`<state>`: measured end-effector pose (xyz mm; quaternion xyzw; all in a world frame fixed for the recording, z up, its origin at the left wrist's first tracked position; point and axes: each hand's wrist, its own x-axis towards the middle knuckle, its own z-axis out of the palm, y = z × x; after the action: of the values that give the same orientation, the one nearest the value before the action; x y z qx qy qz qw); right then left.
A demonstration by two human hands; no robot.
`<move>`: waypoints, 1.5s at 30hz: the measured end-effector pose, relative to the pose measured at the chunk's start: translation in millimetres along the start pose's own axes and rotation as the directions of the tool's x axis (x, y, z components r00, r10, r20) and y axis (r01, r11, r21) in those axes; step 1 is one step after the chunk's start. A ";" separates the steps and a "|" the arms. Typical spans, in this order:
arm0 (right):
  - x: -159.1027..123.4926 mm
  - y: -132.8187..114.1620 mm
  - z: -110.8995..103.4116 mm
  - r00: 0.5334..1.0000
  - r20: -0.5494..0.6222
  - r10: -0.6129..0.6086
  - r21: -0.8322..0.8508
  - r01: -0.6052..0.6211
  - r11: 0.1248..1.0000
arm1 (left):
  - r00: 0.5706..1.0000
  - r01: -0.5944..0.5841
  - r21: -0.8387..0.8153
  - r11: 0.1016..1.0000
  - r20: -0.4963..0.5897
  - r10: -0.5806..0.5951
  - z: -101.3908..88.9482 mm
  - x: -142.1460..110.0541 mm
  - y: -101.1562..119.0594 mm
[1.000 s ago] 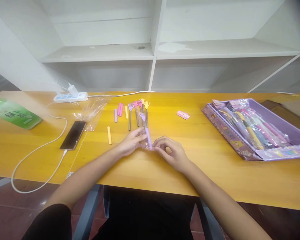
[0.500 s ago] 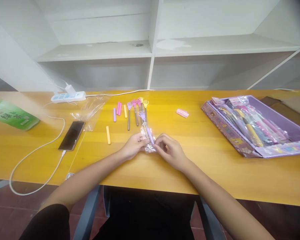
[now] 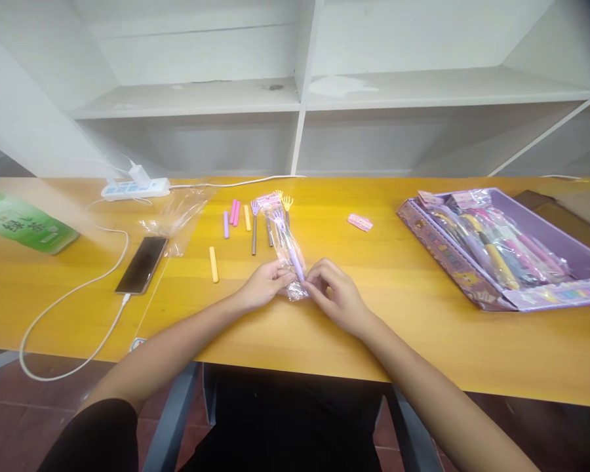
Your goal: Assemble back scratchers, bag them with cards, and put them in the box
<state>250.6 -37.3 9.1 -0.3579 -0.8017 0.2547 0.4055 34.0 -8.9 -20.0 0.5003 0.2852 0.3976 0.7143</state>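
Note:
A purple back scratcher (image 3: 295, 259) with a small hand-shaped head lies inside a clear plastic bag (image 3: 295, 294), whose pink printed top end points away from me. My left hand (image 3: 265, 284) pinches the bag's left side near the handle. With thumb and fingertips, my right hand (image 3: 338, 292) closes on the bag at the handle's lower end. Beyond the bag are more scratcher heads on metal rods, among them a purple one (image 3: 254, 226) and a yellow one (image 3: 288, 204); the bag partly covers some others. Loose handle sleeves lie to the left: a yellow one (image 3: 214, 265), a purple one (image 3: 226, 225) and pink ones (image 3: 235, 213).
At right stands a purple display box (image 3: 545, 300) of bagged scratchers. A pink paper label (image 3: 360, 222) lies mid-table. To the left are a phone (image 3: 141, 265) on a white cable, a power strip (image 3: 135, 189), clear film (image 3: 179, 216) and a green tea bottle (image 3: 27, 223).
The bag now stretches out around the whole purple scratcher, its pink top end showing over the rods behind. Before, it was bunched lower with the head uncovered. Both hands stay nearly in place.

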 end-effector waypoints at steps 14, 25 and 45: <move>-0.5 0.0 1.9 1.000 0.009 0.011 0.009 -0.011 1.000 | 0.999 -0.024 0.072 0.997 0.031 0.021 -6.6 0.8 -4.0; -2.9 3.2 1.9 0.996 -0.027 0.088 0.000 -0.088 0.996 | 0.997 -0.071 0.202 0.977 0.053 0.062 -8.8 0.0 1.9; 5.7 8.4 -3.2 0.893 0.108 0.438 0.370 -0.445 0.816 | 0.998 -0.009 0.094 0.995 0.058 0.004 -4.1 -2.4 4.7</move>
<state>254.0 -27.3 7.6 -0.4448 -0.6347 0.4970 0.3903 28.1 -8.1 -17.0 0.5457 0.2813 0.3713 0.6965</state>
